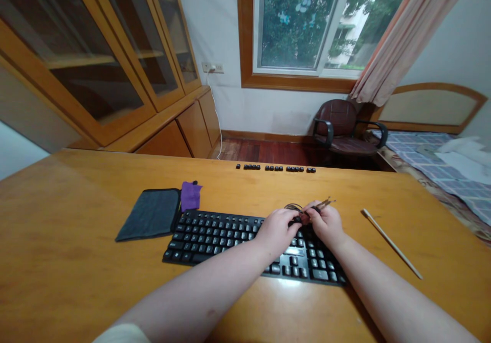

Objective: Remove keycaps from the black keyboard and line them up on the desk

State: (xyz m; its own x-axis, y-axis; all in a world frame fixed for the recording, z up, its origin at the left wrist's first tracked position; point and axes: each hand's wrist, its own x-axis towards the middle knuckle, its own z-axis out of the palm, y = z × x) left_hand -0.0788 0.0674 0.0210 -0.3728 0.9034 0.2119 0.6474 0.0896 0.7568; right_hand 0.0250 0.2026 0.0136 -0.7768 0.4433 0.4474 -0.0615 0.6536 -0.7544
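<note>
A black keyboard lies on the wooden desk. Both of my hands rest over its right half, close together. My left hand is curled with its fingers pressed down at the keys near the top row. My right hand is closed round a small brown tool whose thin prongs stick out to the upper right. A row of loose black keycaps lies along the desk's far edge.
A dark grey pouch and a purple cloth lie left of the keyboard. A thin wooden stick lies to the right. Beyond the desk stand a cabinet, a brown chair and a bed.
</note>
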